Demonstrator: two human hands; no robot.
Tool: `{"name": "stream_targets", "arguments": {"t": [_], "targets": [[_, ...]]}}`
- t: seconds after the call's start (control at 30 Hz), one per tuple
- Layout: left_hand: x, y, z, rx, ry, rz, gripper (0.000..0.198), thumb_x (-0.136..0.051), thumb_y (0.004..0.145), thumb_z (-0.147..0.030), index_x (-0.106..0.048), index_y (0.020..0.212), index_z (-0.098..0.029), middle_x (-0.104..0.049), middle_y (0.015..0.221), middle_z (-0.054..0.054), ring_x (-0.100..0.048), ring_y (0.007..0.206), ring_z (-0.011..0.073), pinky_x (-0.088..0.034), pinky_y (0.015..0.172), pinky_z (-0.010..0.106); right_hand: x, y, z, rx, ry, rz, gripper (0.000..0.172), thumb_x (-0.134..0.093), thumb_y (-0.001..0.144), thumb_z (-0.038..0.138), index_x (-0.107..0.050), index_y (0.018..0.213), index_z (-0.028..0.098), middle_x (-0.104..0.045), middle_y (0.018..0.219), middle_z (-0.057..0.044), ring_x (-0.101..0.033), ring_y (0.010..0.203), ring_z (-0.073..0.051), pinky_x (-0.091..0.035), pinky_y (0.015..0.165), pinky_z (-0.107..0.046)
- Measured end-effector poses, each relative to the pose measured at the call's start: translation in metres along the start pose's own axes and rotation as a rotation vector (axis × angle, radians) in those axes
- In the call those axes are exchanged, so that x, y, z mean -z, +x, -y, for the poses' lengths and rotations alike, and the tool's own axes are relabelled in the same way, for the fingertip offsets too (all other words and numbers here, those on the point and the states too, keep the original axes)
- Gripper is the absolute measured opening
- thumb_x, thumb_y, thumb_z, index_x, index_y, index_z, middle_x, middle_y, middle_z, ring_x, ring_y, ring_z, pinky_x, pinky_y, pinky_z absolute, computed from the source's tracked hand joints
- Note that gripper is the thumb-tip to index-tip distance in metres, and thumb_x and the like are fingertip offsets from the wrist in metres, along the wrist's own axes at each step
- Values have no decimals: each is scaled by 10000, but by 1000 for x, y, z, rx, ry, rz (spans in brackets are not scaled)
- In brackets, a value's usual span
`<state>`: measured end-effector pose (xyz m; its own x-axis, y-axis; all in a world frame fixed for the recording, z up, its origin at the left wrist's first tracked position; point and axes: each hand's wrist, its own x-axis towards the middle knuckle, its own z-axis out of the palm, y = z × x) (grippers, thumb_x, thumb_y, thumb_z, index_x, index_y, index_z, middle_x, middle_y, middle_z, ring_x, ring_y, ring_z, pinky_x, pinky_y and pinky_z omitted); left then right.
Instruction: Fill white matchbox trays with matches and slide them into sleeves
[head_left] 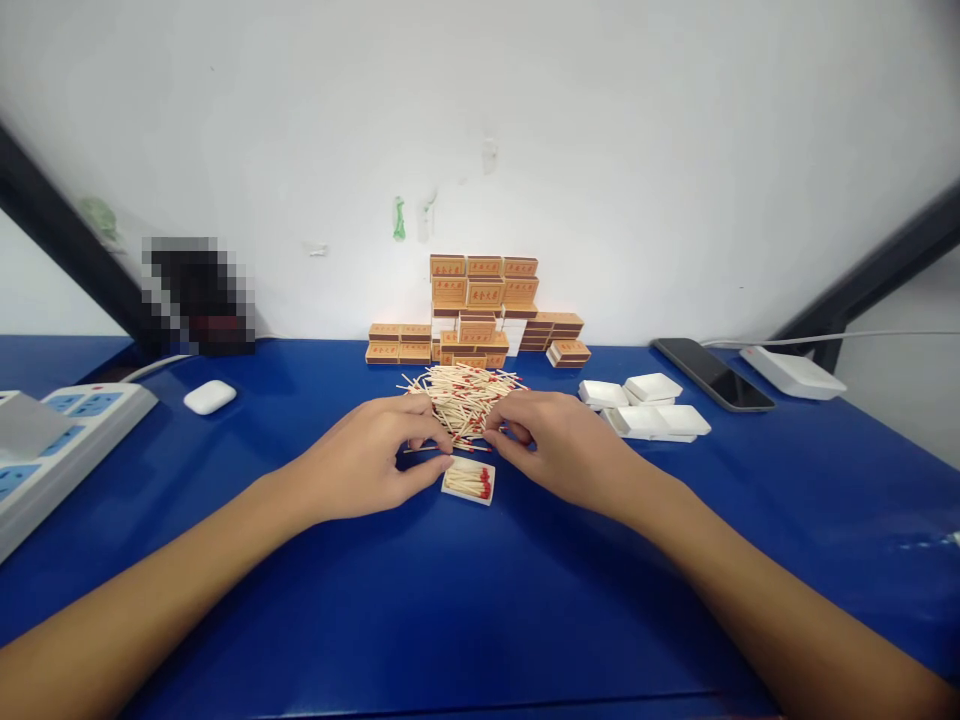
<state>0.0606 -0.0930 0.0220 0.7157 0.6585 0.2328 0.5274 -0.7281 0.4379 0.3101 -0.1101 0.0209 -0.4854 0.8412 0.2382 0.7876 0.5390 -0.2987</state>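
A small white matchbox tray (468, 480) lies on the blue tabletop, partly filled with red-tipped matches lying side by side. My left hand (375, 450) is at its left, the thumb tip at the tray's upper left corner and the index finger curved above with a gap between. Just behind the tray spreads a big loose pile of matches (461, 395). At the pile's right front edge is my right hand (570, 445), thumb and forefinger pinched together. Whether a match sits between those fingertips is too small to make out.
Stacked orange matchboxes (484, 292) stand against the wall behind the pile. Several empty white trays (652, 422) lie at the right, near a phone (712, 375) and a white device (793, 374). At the left are a white earphone case (210, 397) and a power strip (112, 430).
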Motion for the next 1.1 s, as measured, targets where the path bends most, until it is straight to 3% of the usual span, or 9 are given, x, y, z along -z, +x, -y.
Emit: {"name": "stream_targets", "arguments": {"t": [0.2, 0.37, 0.47, 0.7, 0.87, 1.1], "targets": [[-10, -1, -3, -14, -12, 79, 191, -626, 997, -332, -801, 997, -256, -583, 809, 10, -560, 747, 152, -409, 669, 293, -8, 0, -4, 17, 48, 41, 102, -671, 969, 171, -690, 869, 171, -634, 841, -22, -545, 751, -150, -360, 676, -284], [-4, 0, 0, -8, -2, -11, 209, -604, 1013, -340, -784, 997, -234, -614, 835, 15, -574, 755, 148, -425, 677, 290, -17, 2, -6, 43, 121, 66, 91, -684, 977, 179, -690, 887, 178, -631, 857, -12, -543, 764, -144, -369, 692, -278], [5, 1, 8, -11, 139, -46, 199, -593, 989, -310, -757, 950, -205, -650, 880, 33, -594, 805, 170, -435, 710, 309, -20, 2, -5, 34, 118, 73, 138, -660, 987, 180, -661, 850, 173, -613, 843, -9, -521, 736, -137, -362, 676, -275], [13, 0, 19, 23, 266, 60, 108, -655, 881, -288, -725, 896, -208, -701, 875, 27, -602, 737, 171, -405, 662, 313, -19, 1, -6, 41, 101, 68, 119, -605, 988, 164, -620, 871, 178, -602, 864, -16, -518, 734, -142, -373, 680, -281], [11, 1, 18, 20, 244, 91, 94, -651, 913, -271, -714, 940, -208, -717, 938, 29, -618, 780, 177, -406, 689, 309, -6, -1, 2, 51, 183, 13, 99, -615, 984, 176, -634, 888, 189, -613, 853, -11, -547, 783, -156, -392, 708, -283], [7, 0, 23, 26, 197, 146, 161, -555, 991, -233, -681, 898, -196, -691, 881, 29, -600, 756, 170, -395, 680, 301, -8, -7, 17, 95, 173, 114, 101, -616, 938, 104, -644, 891, 189, -634, 872, -10, -541, 744, -139, -385, 685, -280]]}}
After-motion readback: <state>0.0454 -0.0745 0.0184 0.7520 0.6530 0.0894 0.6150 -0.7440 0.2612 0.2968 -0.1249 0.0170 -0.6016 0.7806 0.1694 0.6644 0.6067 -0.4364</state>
